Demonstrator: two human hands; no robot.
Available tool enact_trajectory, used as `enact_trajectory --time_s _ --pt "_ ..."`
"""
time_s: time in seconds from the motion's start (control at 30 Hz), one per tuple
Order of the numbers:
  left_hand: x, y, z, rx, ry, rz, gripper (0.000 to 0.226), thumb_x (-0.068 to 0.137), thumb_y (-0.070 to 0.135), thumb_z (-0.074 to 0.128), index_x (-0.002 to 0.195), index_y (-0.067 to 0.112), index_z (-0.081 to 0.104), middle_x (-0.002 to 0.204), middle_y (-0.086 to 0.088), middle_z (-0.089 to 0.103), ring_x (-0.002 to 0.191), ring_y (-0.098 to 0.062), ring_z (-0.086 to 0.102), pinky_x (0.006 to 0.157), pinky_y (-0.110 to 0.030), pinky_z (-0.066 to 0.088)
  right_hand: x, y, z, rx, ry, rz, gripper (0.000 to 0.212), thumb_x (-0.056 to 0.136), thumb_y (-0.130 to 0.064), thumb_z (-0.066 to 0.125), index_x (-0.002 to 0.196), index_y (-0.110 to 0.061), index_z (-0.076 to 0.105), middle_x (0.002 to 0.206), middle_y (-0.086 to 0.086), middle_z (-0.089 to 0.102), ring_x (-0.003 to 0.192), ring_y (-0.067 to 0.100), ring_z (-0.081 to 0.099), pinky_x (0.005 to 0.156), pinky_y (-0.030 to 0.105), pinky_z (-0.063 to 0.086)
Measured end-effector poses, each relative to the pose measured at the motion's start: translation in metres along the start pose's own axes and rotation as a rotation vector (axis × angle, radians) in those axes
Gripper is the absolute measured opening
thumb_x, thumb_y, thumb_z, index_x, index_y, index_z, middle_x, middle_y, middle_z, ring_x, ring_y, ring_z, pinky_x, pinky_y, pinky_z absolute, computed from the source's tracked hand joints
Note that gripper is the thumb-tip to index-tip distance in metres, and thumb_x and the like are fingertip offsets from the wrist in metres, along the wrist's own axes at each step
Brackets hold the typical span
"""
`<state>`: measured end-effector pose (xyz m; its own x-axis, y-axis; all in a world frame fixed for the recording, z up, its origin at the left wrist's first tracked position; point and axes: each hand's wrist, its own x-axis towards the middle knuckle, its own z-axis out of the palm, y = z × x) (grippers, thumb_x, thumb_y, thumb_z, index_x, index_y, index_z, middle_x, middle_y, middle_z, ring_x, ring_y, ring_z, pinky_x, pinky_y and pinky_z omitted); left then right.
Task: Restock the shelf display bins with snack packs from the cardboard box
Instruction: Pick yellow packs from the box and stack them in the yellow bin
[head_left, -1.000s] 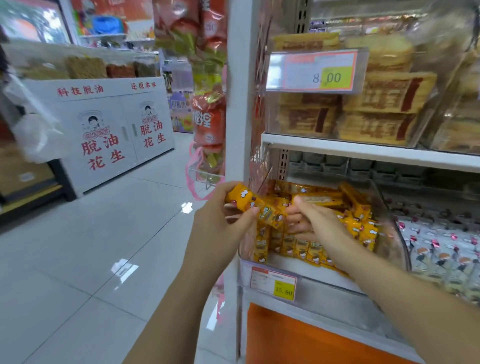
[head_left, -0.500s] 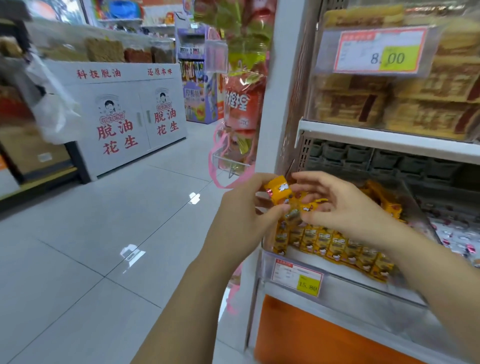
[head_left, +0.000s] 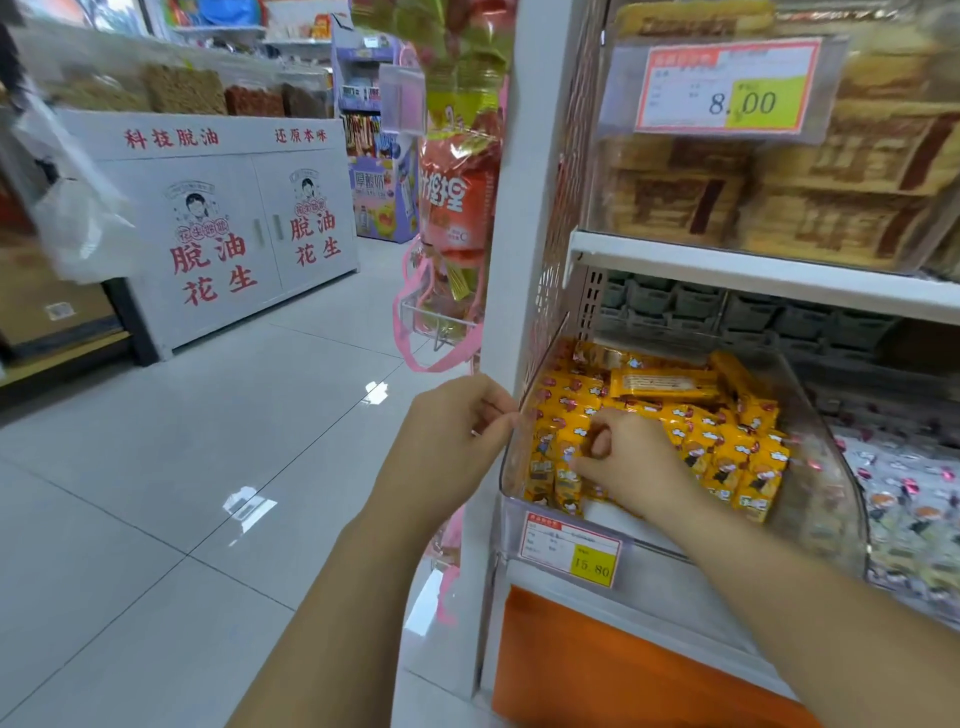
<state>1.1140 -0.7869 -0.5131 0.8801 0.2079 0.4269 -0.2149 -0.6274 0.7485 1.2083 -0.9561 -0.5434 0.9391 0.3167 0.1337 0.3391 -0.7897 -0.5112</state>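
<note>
Inside bin (head_left: 815, 483) — packs (head_left: 727, 457) clutched under right hand (head_left: 631, 465).

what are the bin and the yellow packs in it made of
Bin: clear, rigid plastic, possibly acrylic, with a glossy finish. The packs show through its walls, and light glares off them.
Packs: thin yellow printed film, likely plastic, and shiny. Small highlights glint on the wrappers.

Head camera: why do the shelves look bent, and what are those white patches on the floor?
Head view: the wide-angle lens bows the shelf edge; the patches are glare on glossy floor tiles; the upper price tag is slightly blurred.
</note>
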Motion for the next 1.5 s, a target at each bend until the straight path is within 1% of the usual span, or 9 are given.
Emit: enact_trajectory --time_s 0.1,0.3,0.43,0.63,0.83,0.93,1.0,1.23,1.5 --pt "0.002 -0.001 0.0 0.012 -0.006 0.005 0.009 0.087 0.012 0.065 0.081 0.018 0.066 0.074 0.009 0.063 0.073 0.001 0.056 0.064 -0.006 0.042 0.004 0.003 0.008 -0.046 0.057 -0.002 0.049 0.081 -0.023 0.074 0.123 -0.012 0.049 0.087 0.007 0.069 0.083 0.023 0.064 0.066 0.028 0.047" --pt "0.001 0.0 -0.001 0.04 -0.012 0.016 0.01 0.088 0.012 0.064 0.084 0.02 0.066 0.074 0.012 0.062 0.073 0.005 0.054 0.064 -0.004 0.041 -0.001 0.007 -0.009 -0.043 0.139 -0.026 0.04 0.083 -0.035 0.071 0.113 -0.022 0.048 0.079 -0.004 0.065 0.073 0.014 0.061 0.061 0.03 0.049" --pt "0.0 0.007 0.001 0.03 -0.008 0.05 0.013 0.088 0.014 0.064 0.084 0.026 0.064 0.075 0.015 0.061 0.073 0.009 0.054 0.064 -0.003 0.04 0.007 0.013 -0.035 -0.285 0.425 -0.101 0.036 0.089 -0.022 0.061 0.124 -0.023 0.054 0.121 0.001 0.058 0.101 0.023 0.058 0.074 0.035 0.05" --pt "0.003 0.017 0.015 0.013 0.0 0.127 0.007 0.087 0.014 0.065 0.087 0.021 0.067 0.074 0.015 0.058 0.074 0.006 0.054 0.065 -0.006 0.041 0.029 0.033 -0.048 -0.643 0.324 -0.108 0.047 0.086 -0.005 0.059 0.13 -0.023 0.055 0.124 0.003 0.059 0.114 0.027 0.052 0.085 0.038 0.048" --pt "0.007 0.033 0.031 -0.104 -0.016 0.115 0.012 0.091 0.022 0.062 0.102 0.021 0.068 0.08 0.015 0.062 0.076 0.002 0.06 0.069 -0.008 0.046 -0.005 0.036 -0.056 -0.122 0.514 -0.519 0.034 0.084 -0.008 0.068 0.118 -0.01 0.061 0.113 0.005 0.059 0.081 0.018 0.059 0.073 0.032 0.052" --pt "0.007 0.037 0.038 -0.316 -0.153 -0.097 0.015 0.095 0.038 0.054 0.105 0.031 0.063 0.097 0.011 0.067 0.088 -0.008 0.068 0.083 -0.028 0.056 -0.031 0.037 -0.055 -0.025 0.541 -0.777 0.028 0.087 -0.012 0.06 0.115 -0.012 0.057 0.116 0.003 0.053 0.096 0.006 0.054 0.084 0.009 0.043" --pt "0.005 0.042 0.041 -0.566 -0.329 -0.241 0.014 0.096 0.037 0.05 0.099 0.032 0.063 0.104 -0.003 0.069 0.094 -0.019 0.069 0.08 -0.033 0.058 -0.039 0.039 -0.054 -0.025 0.55 -0.855 0.026 0.086 -0.011 0.056 0.112 -0.015 0.055 0.117 0.004 0.05 0.101 0.01 0.053 0.086 0.01 0.042" --pt "0.004 0.044 0.054 -0.937 -0.395 -0.34 0.031 0.092 0.011 0.058 0.12 0.023 0.056 0.084 0.004 0.068 0.071 -0.007 0.062 0.065 -0.023 0.053 -0.049 0.039 -0.058 0.086 0.458 -0.8 0.02 0.087 -0.01 0.051 0.103 -0.02 0.059 0.119 -0.001 0.05 0.103 0.005 0.053 0.088 0.013 0.042" --pt "0.001 0.049 0.066 -1.022 -0.382 -0.341 0.047 0.087 0.001 0.061 0.12 0.033 0.049 0.102 -0.004 0.064 0.079 -0.012 0.068 0.065 -0.029 0.057 -0.062 0.025 -0.073 0.458 0.262 -0.548 0.017 0.085 -0.017 0.058 0.089 -0.032 0.064 0.112 -0.018 0.061 0.104 0.004 0.061 0.08 0.015 0.049"
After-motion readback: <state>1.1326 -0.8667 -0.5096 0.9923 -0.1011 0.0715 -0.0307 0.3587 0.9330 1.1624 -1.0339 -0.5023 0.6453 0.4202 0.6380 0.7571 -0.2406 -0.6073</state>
